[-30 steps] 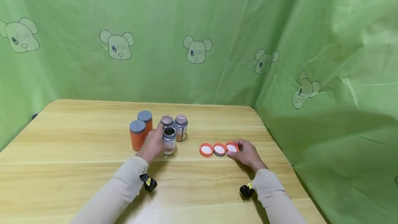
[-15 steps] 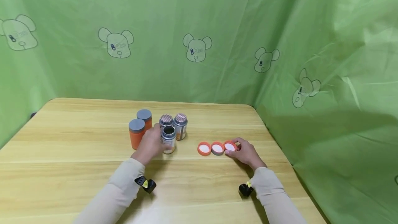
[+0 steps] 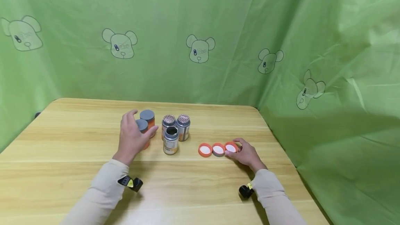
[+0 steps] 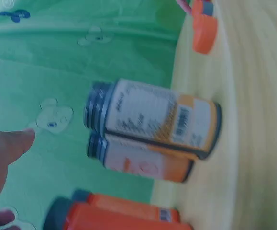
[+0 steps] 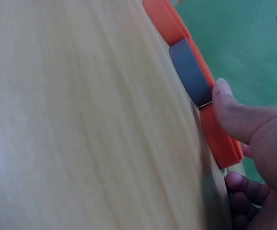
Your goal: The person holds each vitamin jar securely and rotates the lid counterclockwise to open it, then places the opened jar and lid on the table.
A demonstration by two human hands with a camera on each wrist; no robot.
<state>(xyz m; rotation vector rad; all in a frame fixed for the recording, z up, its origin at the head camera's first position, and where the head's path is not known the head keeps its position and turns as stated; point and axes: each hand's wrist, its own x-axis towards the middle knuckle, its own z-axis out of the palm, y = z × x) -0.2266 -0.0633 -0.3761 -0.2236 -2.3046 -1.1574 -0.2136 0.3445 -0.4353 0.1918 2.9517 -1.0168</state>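
Note:
My left hand (image 3: 129, 140) is spread around the front orange jar with a grey lid (image 3: 142, 125), partly hiding it; contact is unclear. In the left wrist view, its thumb (image 4: 11, 146) stretches out straight. A second orange jar (image 3: 148, 115) stands just behind. Right of them stands an open white-labelled jar (image 3: 171, 146) with a dark mouth. My right hand (image 3: 247, 155) pinches the rightmost orange lid (image 3: 231, 147), which lies inside-up on the table. Beside that lid, in a row, are a grey-sided lid (image 3: 218, 149) and another orange lid (image 3: 205, 150).
Two white-labelled jars with foil-sealed tops, one on the left (image 3: 168, 120) and one on the right (image 3: 183, 127), stand close behind the open jar. A wooden table (image 3: 193, 190) bears everything. Green sheeting (image 3: 162, 79) hangs behind the table and along its right side.
My left hand has let go of the open jar and moved left to the orange jars. The open jar stays standing. My right hand keeps its hold on the lid.

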